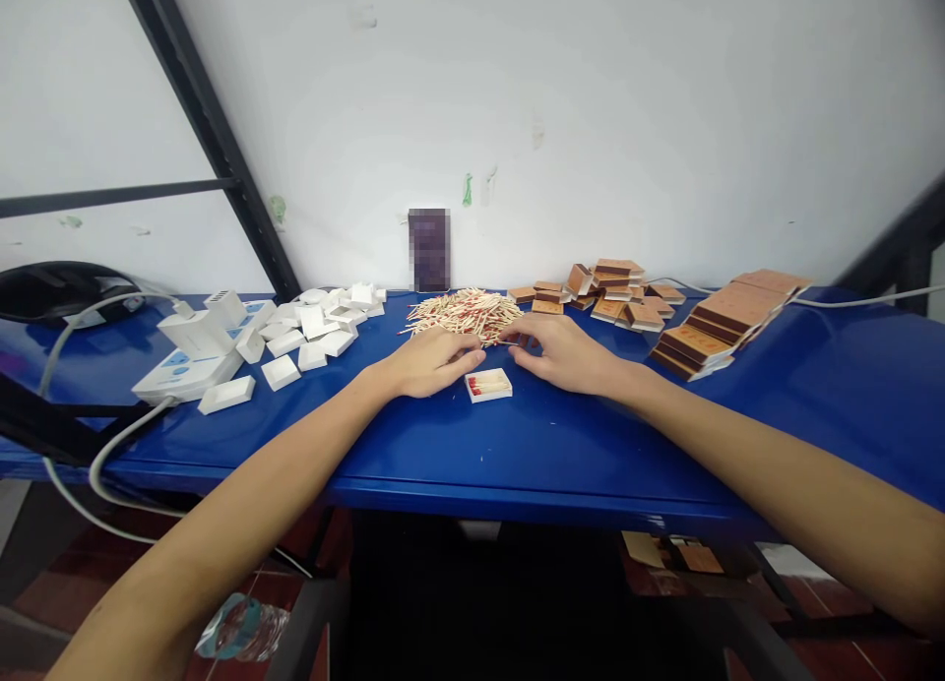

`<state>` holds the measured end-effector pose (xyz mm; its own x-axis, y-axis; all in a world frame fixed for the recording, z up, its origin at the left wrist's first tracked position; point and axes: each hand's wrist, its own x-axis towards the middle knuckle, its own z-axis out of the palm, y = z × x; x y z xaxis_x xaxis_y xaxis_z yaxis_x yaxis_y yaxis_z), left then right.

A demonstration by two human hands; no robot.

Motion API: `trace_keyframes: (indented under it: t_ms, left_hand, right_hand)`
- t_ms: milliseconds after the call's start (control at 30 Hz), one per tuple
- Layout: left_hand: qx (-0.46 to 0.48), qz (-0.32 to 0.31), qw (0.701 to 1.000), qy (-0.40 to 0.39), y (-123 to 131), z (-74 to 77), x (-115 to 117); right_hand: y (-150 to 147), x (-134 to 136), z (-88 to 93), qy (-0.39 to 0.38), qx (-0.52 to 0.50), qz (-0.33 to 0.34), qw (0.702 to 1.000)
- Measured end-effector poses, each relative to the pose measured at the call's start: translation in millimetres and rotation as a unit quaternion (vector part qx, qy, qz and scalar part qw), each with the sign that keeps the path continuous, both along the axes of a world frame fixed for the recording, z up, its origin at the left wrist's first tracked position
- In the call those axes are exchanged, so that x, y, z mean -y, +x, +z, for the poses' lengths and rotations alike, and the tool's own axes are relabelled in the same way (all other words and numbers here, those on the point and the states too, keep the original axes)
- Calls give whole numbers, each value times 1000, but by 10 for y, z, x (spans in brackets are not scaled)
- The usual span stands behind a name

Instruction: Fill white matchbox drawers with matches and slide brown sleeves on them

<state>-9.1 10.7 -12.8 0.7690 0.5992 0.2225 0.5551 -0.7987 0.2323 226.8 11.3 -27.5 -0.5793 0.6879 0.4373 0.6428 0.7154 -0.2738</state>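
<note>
Gathering seemed underway: left hand and right hand were at the match pile (whether either grip was closed, I couldn't tell). In front of the pile lay the part-filled tray; loading it probably called for aligned ends.

head cam: one view, worn on your head, looking forward and kinda down
left forearm + right forearm: come in from your bottom corners, closest to the lens
left hand + right hand: farther out, around mid-frame
blue tabletop: you're seeing it from above, slanted
white wall: pretty much head-on, fills the top
</note>
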Motion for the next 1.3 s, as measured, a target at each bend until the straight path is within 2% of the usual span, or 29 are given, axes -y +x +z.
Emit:
trace_keyframes:
  t_ms: [100,200,500,700,900,1067,1300]
  left_hand:
    - [9,43,999,20,-7,-40,-53]
    - [0,63,998,31,-11,-76,-96]
    - [-11,66,997,24,-13,-81,-99]
    - [-27,57,997,35,-26,-63,-101]
    - [-30,55,995,72,-86,-110,-179]
    - [-33,55,994,83,-102,-110,-175]
    - [-27,-13,997,67,-66,6,-75]
  right_hand:
    - [10,-137,-87,35,63,-37,997]
    - [10,-220,-118,21,120,-36,992]
    - [-34,-133,-59,21,122,-29,992]
    - [-18,-78,-30,-10,111,-24,994]
    - [23,-64,-34,11,112,-33,993]
    - [9,-14,-5,32,93,-6,995]
    - [16,-18,-14,1,123,-11,992]
